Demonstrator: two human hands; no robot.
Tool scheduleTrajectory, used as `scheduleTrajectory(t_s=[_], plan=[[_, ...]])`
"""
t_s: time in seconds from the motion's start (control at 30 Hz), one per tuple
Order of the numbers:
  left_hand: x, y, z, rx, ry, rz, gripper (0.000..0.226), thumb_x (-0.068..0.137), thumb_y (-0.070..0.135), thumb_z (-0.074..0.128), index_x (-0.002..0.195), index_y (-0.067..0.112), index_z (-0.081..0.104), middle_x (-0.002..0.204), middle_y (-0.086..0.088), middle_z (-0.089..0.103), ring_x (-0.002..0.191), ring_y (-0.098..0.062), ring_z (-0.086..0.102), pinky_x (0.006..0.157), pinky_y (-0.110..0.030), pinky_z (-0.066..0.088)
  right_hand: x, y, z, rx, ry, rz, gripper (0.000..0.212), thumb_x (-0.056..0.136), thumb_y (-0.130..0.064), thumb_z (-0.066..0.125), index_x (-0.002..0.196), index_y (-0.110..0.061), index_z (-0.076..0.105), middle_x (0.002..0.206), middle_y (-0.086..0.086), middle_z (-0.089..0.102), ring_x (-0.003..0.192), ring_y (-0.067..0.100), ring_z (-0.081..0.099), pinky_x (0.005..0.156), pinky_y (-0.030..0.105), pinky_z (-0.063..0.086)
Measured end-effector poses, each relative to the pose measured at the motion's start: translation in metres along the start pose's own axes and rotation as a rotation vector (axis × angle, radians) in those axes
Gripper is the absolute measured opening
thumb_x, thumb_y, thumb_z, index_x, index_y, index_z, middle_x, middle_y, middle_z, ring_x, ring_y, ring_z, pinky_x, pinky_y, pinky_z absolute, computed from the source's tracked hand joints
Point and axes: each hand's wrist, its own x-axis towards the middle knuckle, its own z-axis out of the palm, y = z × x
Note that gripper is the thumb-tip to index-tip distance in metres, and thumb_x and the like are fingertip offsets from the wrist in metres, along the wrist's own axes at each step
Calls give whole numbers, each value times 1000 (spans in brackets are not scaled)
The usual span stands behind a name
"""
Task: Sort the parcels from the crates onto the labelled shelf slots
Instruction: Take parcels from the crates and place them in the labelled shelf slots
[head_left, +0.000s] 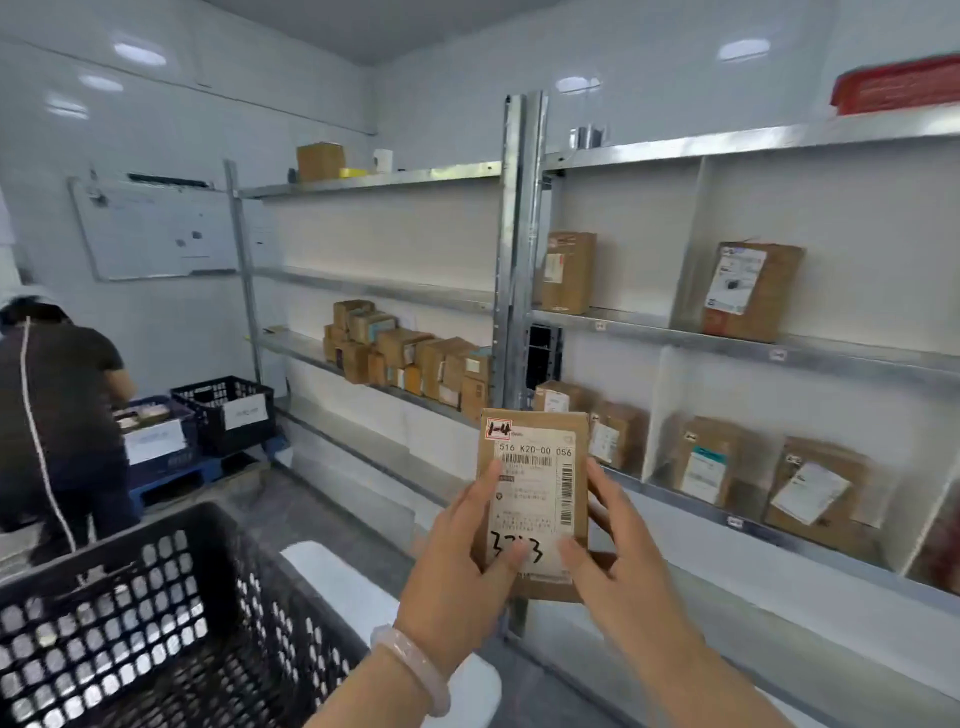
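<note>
Left grip (457, 566) and right grip (618, 561) held 1 parcel (535, 499) between them, thumbs pressed on its label face, fingers curled round its side edges. Parcel stood upright, long axis vertical, short of the shelf (857, 358). Slots lay ahead and to the right. Right grip was nearer them, so a rightward reach is judged likely. Corner sticker (498, 430) appeared to read 1-4; slot tags were too small to read. Counted: 2 parcels on the upper right shelf, at least 4 below, 1 nearest crate (156, 623), 2 further crates (223, 410).
</note>
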Motion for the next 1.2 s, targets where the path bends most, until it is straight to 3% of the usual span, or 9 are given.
scheduleTrajectory(t_s=[0.13,0.37,0.47,0.63,0.8,0.97,1.07,1.13,1.2], plan=[[37,22,105,-59,-56,129,83,92,18,68,136,72,24,144,21,41,127,9,42,97,-19,50,0,35,-110,-248,68,-3,78,89,-35,64,139,-65,13,142,-38,29,132,-8,31,104,33,43],[84,69,261,-148,-209,269,81,91,27,68,142,67,19,148,19,38,137,-7,38,107,-44,47,-32,79,-263,-876,204,35,78,84,-66,47,140,-64,-8,139,-49,-21,121,-30,-18,107,18,10],[96,91,317,-157,-266,339,81,90,33,68,142,68,16,150,12,37,140,-15,36,106,-47,46,-44,89,-310,-1017,284,109,82,79,-74,40,136,-64,-18,134,-47,-29,128,-21,-10,105,17,-2],[110,135,408,-275,-393,441,77,89,38,65,142,67,17,145,12,39,134,-8,40,101,-37,52,-71,100,-382,-1107,417,212,78,75,-79,28,135,-64,-20,145,-36,-14,143,2,3,109,20,-2],[120,178,489,-394,-489,550,72,86,47,57,144,63,18,145,12,41,131,3,39,102,-23,48,-85,108,-445,-1211,486,322,78,78,-77,30,136,-62,-20,146,-34,-14,143,2,2,113,21,-1],[136,217,571,-501,-560,616,77,91,31,65,144,62,18,149,14,36,138,-9,36,101,-35,51,-80,119,-503,-1329,587,391,74,83,-71,35,138,-62,-13,145,-37,-16,129,-20,-21,104,13,-13],[143,233,615,-538,-584,655,83,93,25,66,142,66,14,149,14,33,136,-3,32,104,-34,49,-74,131,-531,-1345,681,404,75,86,-59,52,145,-51,7,150,-27,9,133,-15,-4,111,19,1],[151,245,642,-534,-619,659,84,93,27,66,141,69,11,150,12,32,137,-8,33,105,-38,48,-73,140,-550,-1365,702,424,73,85,-64,45,146,-50,7,150,-25,9,133,-14,-3,113,23,5],[161,258,668,-559,-626,696,88,92,26,67,137,74,8,148,13,34,134,-5,35,106,-31,46,-72,149,-571,-1408,705,455,75,85,-68,40,147,-51,1,151,-27,2,135,-12,-7,116,24,4]])
